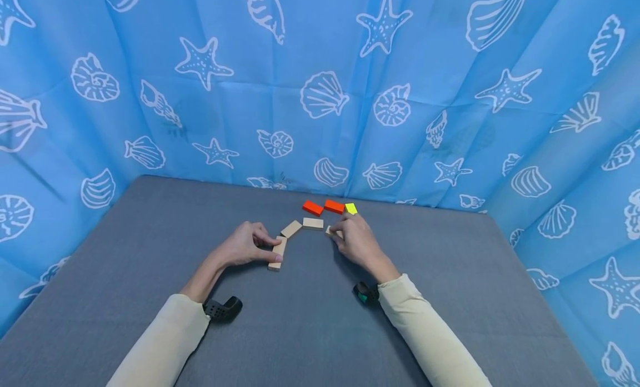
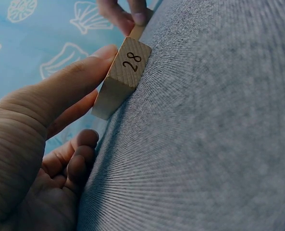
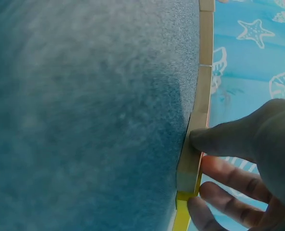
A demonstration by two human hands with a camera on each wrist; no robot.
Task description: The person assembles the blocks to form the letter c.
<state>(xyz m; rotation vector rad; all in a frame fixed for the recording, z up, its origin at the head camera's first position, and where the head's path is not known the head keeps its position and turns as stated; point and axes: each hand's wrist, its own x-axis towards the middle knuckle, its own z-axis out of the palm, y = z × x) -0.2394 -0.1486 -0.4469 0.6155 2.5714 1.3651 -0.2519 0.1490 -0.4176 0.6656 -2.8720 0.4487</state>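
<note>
In the head view, several plain wooden blocks lie flat in an arc on the grey tabletop. My left hand (image 1: 245, 244) has its thumb and index finger at the leftmost wooden block (image 1: 279, 252). In the left wrist view that block's end (image 2: 131, 60) bears the number 28, and the thumb presses its edge. My right hand (image 1: 357, 240) pinches the rightmost wooden block (image 3: 189, 166) between thumb and fingers, which partly hide it in the head view. Between the hands lie a slanted wooden block (image 1: 291, 229) and another wooden block (image 1: 313, 224).
Behind the arc lie a red block (image 1: 313, 208), a second red block (image 1: 334, 206) and a yellow block (image 1: 351, 208), partly behind my right hand. A blue shell-patterned curtain (image 1: 280, 98) surrounds the back and sides of the grey table (image 1: 310, 331).
</note>
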